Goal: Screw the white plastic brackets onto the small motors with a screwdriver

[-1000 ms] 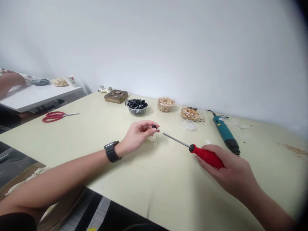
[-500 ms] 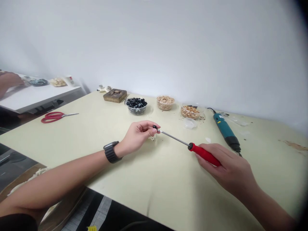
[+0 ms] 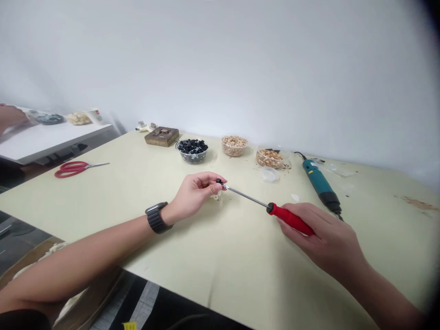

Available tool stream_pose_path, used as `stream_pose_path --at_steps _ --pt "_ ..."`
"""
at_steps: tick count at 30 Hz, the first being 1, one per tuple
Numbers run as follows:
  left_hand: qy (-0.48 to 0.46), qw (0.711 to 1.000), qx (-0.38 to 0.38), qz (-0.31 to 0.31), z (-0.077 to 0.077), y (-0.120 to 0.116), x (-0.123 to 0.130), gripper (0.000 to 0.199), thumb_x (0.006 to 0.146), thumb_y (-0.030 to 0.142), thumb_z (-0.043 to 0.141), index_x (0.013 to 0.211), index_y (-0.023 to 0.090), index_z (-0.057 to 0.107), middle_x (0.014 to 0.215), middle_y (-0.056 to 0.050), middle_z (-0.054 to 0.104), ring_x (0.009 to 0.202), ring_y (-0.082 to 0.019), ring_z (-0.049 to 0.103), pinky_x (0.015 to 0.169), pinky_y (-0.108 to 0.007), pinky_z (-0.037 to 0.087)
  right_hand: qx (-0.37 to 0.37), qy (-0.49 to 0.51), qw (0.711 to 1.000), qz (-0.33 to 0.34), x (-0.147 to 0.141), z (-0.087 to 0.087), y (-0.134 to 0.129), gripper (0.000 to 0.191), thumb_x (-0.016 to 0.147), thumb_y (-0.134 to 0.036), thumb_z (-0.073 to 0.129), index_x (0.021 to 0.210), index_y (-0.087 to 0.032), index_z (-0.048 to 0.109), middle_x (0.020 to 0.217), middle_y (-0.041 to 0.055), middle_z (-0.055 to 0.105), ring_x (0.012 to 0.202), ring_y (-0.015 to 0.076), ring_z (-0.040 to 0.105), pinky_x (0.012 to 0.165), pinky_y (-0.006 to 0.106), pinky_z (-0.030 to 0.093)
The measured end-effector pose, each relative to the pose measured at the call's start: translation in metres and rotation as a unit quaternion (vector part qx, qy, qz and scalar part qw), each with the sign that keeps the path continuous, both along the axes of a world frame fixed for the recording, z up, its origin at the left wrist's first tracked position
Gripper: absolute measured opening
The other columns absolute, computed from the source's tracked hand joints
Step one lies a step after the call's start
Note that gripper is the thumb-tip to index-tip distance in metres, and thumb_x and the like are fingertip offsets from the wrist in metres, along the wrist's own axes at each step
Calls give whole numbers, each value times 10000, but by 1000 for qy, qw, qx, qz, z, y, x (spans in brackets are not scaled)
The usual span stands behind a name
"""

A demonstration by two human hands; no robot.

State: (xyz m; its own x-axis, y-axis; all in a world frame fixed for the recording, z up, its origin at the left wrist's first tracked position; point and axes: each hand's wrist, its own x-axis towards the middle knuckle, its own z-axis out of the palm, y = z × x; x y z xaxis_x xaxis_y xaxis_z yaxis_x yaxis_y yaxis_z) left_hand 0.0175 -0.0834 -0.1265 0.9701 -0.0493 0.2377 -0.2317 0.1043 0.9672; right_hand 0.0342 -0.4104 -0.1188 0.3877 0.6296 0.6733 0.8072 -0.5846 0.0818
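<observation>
My left hand (image 3: 194, 195), with a dark watch on its wrist, pinches a small black part (image 3: 219, 182) between thumb and fingers. A red-handled screwdriver (image 3: 290, 219) is gripped in my right hand (image 3: 326, 233). Its steel shaft slants up to the left, and the tip meets the black part at my left fingertips. Just below those fingers a small whitish looped piece (image 3: 216, 195) shows, partly hidden, so I cannot tell whether it is held or lies on the table.
Behind my hands stand clear tubs of black parts (image 3: 192, 151), beige pieces (image 3: 234, 145) and amber pieces (image 3: 270, 158). A teal power tool (image 3: 320, 185) lies right, red-handled scissors (image 3: 74, 169) left, a dark block (image 3: 161, 136) farther back. Another person's hand (image 3: 12, 118) rests at a neighbouring white table.
The whole view has shifted slightly, so things sit a little farther left. Both hands keep their hold, and the screwdriver tip stays at the black part.
</observation>
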Motion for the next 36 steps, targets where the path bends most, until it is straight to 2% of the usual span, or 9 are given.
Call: stream_pose_path --at_steps 5,12,16,19,23,27,32,36 --pt "-1 1000 6 -2 -2 1 1 327 872 414 851 1034 138 783 939 -91 777 813 -132 693 736 -216 554 4 12 1000 0 -1 0 -1 169 999 -285 675 1148 -208 656 1049 34 746 866 156 715 685 245 538" --pt "-1 1000 11 1 1 -1 -1 338 854 419 862 1007 128 781 924 -102 771 781 -150 693 729 -251 570 -13 61 997 -42 -6 0 -2 170 1001 -315 641 1133 -221 694 1053 42 765 936 208 733 687 300 549" --pt "-5 1000 24 4 -1 0 -1 343 847 425 865 995 126 786 910 -103 769 785 -160 698 740 -267 584 -12 53 997 -51 -9 0 -3 157 990 -306 651 1113 -226 706 1049 29 773 921 201 742 691 296 535" --pt "-9 999 36 7 -3 1 0 332 855 416 859 1002 126 792 912 -104 768 791 -162 699 754 -272 589 -4 76 995 -71 -10 -1 -4 198 986 -370 661 1115 -224 693 1051 35 775 845 196 738 652 292 511" --pt "-13 999 46 6 -5 2 0 318 871 406 847 1006 122 795 918 -107 764 788 -160 695 756 -273 586 1 121 987 -110 -11 -2 -6 274 981 -483 646 1080 -228 673 948 17 765 685 164 684 560 282 459" --pt "-18 999 44 7 -4 3 0 296 865 392 852 984 126 799 916 -100 760 775 -148 683 746 -258 577 2 104 992 -78 -12 1 -5 213 1007 -419 627 1095 -231 677 975 12 763 733 151 692 612 276 482" --pt "-21 998 54 14 -3 3 -1 264 872 371 845 984 136 804 910 -94 761 777 -147 683 750 -254 574 -2 95 994 -55 -13 4 -2 153 1020 -355 626 1077 -241 710 1047 22 772 842 176 730 646 284 500" --pt "-19 998 59 18 -2 2 -2 259 870 367 842 977 135 806 899 -96 764 786 -156 691 758 -262 581 8 125 991 -40 -10 3 -4 177 1024 -360 617 1116 -244 714 1075 27 773 893 193 746 680 292 535"
